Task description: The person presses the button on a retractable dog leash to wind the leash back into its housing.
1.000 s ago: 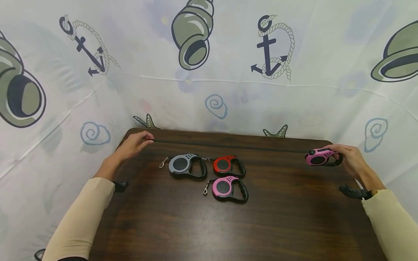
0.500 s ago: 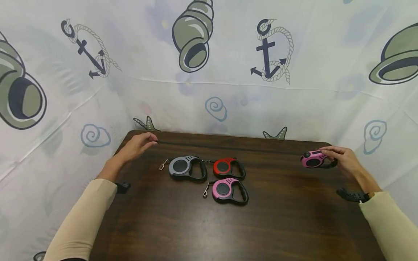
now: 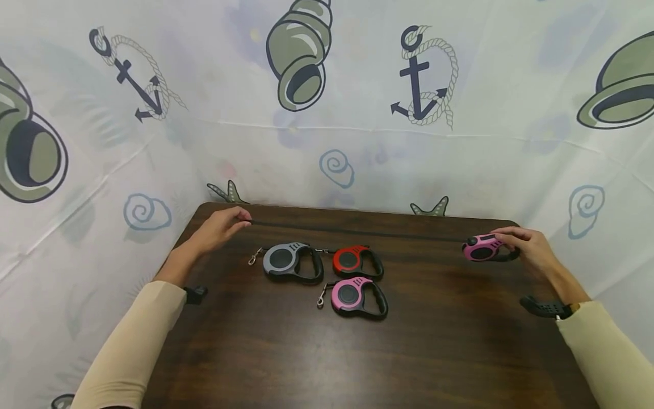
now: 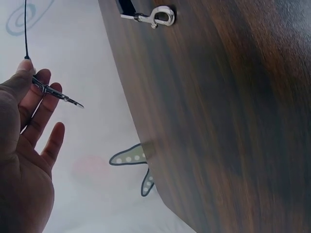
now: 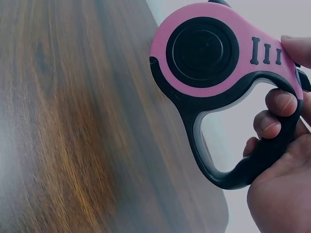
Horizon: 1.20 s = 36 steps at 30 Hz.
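Observation:
My right hand [image 3: 528, 247] grips the black handle of a pink retractable dog leash [image 5: 201, 53], fingers curled through its loop and thumb along the top. From its housing a thin black cord [image 3: 357, 231] runs stretched across the far part of the table to my left hand [image 3: 219, 229]. There the thumb and fingers pinch the cord's end, and a metal snap clip [image 4: 58, 93] hangs across the fingers in the left wrist view. Between the hands lie a grey leash [image 3: 281, 258], a red leash [image 3: 349, 260] and a second pink leash [image 3: 348, 294].
The dark wooden table [image 3: 306, 352] has a white printed cloth [image 3: 368, 159] behind it and at both sides. The grey leash's metal clip [image 3: 252, 259] points left, as does the lower pink leash's clip [image 3: 321, 301].
My right hand has moved left with the pink leash, and my left hand has shifted slightly right. The cord between them is shorter. The leashes on the table stay put.

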Available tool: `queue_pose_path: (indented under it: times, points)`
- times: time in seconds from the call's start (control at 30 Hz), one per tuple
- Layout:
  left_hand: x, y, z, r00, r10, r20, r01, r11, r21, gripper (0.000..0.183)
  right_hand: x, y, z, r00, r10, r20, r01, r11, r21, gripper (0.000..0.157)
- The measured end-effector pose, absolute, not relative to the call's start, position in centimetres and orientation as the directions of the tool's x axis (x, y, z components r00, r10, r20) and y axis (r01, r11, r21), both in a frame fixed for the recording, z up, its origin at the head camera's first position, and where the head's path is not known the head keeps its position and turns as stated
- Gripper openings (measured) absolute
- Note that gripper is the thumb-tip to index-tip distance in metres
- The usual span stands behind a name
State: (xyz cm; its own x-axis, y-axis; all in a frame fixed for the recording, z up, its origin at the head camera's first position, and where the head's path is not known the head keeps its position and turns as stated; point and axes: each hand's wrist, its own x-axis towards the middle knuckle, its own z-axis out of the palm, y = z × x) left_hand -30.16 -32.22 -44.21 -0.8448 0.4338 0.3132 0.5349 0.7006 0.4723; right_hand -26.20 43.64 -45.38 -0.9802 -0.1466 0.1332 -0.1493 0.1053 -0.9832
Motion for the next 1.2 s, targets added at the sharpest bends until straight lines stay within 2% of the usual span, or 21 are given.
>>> queue_pose_path:
  times: [0.53, 1.2]
  points:
    - [-29.7, -30.8, -43.5, -0.853, 0.432, 0.292, 0.521, 0.697, 0.493, 0.014, -25.4, 41.4, -44.6, -0.977, -0.16, 0.14, -0.174, 0.22, -0.96, 0.02]
    - [-29.1, -29.6, -43.8, -0.827, 0.473, 0.305, 0.562, 0.675, 0.478, 0.013, -24.7, 38.6, -43.8, -0.961, -0.219, 0.169, -0.211, 0.185, -0.96, 0.022]
